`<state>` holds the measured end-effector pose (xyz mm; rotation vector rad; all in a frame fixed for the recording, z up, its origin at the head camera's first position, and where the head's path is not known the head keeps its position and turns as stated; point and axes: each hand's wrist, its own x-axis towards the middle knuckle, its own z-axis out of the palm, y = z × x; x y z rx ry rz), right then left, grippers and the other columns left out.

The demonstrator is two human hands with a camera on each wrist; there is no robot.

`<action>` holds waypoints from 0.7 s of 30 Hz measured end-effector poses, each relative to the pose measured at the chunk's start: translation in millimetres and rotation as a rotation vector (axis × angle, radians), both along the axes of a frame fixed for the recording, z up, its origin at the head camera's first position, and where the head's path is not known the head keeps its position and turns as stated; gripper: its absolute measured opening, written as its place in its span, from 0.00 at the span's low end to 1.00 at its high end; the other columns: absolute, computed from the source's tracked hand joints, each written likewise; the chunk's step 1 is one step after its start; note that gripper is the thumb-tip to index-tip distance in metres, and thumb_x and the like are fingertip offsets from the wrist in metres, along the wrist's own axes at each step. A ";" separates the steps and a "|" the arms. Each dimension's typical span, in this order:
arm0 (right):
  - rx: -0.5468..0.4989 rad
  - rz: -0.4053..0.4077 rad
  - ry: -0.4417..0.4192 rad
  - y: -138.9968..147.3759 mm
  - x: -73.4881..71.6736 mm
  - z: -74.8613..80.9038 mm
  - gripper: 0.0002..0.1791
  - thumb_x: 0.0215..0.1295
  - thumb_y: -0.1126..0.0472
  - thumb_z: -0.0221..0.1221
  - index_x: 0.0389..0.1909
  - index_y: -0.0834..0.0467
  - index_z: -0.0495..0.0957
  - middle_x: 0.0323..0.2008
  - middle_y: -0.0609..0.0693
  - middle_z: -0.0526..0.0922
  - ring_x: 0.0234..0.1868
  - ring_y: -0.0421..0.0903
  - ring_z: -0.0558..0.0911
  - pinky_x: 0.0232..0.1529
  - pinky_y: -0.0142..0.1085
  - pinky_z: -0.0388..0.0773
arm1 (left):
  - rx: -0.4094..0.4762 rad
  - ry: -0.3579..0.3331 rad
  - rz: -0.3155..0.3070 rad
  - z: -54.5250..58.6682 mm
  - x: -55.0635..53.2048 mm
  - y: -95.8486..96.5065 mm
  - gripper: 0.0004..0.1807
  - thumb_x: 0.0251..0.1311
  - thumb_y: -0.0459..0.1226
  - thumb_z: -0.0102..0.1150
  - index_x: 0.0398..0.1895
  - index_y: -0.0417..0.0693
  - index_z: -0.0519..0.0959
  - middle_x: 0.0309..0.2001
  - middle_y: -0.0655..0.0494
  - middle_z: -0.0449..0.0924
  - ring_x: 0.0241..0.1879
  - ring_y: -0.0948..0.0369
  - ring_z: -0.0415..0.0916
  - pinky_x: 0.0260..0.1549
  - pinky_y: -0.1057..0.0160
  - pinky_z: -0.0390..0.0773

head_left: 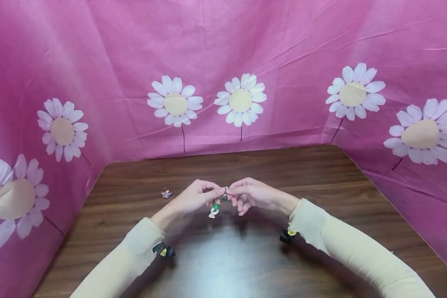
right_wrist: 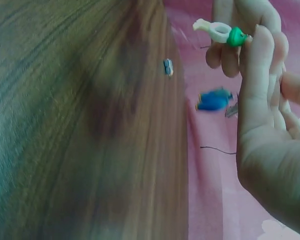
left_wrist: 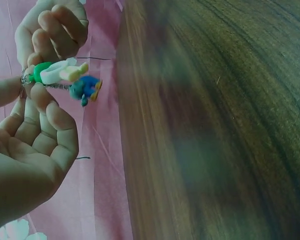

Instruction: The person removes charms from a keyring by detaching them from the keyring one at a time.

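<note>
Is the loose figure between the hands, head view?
No, the loose figure lies on the table, left of the left hand.

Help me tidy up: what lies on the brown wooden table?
A small blue-and-orange piece lies there; anything behind the left hand, right hand or cream fabric sleeves is hidden.

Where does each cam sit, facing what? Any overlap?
Head: on the head, facing forward and down at the table and pink backdrop; left grip, right grip and both sleeves show.
Left wrist: worn there, facing its grip's work; left grip near, right grip beyond.
Right wrist: worn there, facing its grip's work; right grip near, part of left beyond.
Shared: both wrist views show the green-and-white charm and blue charm.
</note>
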<state>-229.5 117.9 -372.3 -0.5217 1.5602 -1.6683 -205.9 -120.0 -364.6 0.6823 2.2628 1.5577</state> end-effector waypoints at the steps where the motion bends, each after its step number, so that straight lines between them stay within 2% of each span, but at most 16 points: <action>1: -0.003 -0.014 -0.003 -0.4 0.4 -0.3 0.11 0.75 0.58 0.55 0.40 0.63 0.78 0.27 0.50 0.82 0.21 0.41 0.82 0.28 0.38 0.85 | 0.006 0.001 0.006 0.1 0.0 0.3 0.14 0.74 0.42 0.57 0.44 0.40 0.86 0.27 0.55 0.83 0.26 0.52 0.76 0.31 0.58 0.79; 4: 0.004 -0.013 0.007 -0.8 1.4 -0.7 0.12 0.76 0.57 0.56 0.43 0.64 0.78 0.29 0.51 0.83 0.22 0.42 0.82 0.28 0.39 0.85 | 0.023 0.012 0.021 -0.8 -0.3 0.4 0.15 0.74 0.40 0.57 0.44 0.37 0.85 0.26 0.56 0.82 0.26 0.51 0.76 0.29 0.59 0.79; 7: 0.031 0.025 0.030 1.2 0.6 0.2 0.15 0.76 0.55 0.56 0.46 0.66 0.78 0.33 0.54 0.83 0.24 0.44 0.84 0.29 0.41 0.85 | 0.038 -0.002 0.016 -1.3 0.1 -0.3 0.14 0.73 0.39 0.56 0.44 0.35 0.85 0.26 0.56 0.80 0.26 0.56 0.75 0.28 0.63 0.78; 10: 0.060 0.068 0.052 4.4 -1.7 3.2 0.18 0.77 0.54 0.56 0.47 0.68 0.77 0.33 0.55 0.83 0.24 0.45 0.84 0.29 0.41 0.85 | 0.036 -0.009 -0.012 0.1 0.7 -0.4 0.14 0.73 0.38 0.56 0.42 0.35 0.85 0.25 0.56 0.79 0.26 0.61 0.74 0.28 0.64 0.78; 14: 0.076 0.115 0.083 7.8 -3.9 4.6 0.20 0.77 0.55 0.55 0.48 0.73 0.75 0.30 0.55 0.81 0.22 0.45 0.83 0.28 0.41 0.85 | 0.010 0.015 -0.050 2.1 1.9 1.7 0.14 0.74 0.39 0.55 0.40 0.37 0.85 0.24 0.56 0.78 0.26 0.61 0.73 0.29 0.61 0.78; 17: 0.066 0.093 0.117 7.6 -3.9 3.7 0.20 0.78 0.56 0.55 0.47 0.74 0.74 0.29 0.55 0.81 0.22 0.45 0.82 0.28 0.41 0.85 | 0.000 0.036 -0.033 1.1 1.2 2.9 0.14 0.74 0.40 0.55 0.40 0.38 0.85 0.24 0.57 0.77 0.25 0.59 0.72 0.29 0.60 0.78; 21: 0.037 0.001 0.138 4.7 -2.3 0.3 0.15 0.77 0.58 0.55 0.44 0.70 0.76 0.28 0.53 0.81 0.22 0.43 0.82 0.28 0.40 0.85 | 0.013 0.026 0.008 -1.6 0.6 3.7 0.15 0.75 0.41 0.54 0.43 0.38 0.85 0.25 0.57 0.79 0.25 0.58 0.73 0.30 0.59 0.78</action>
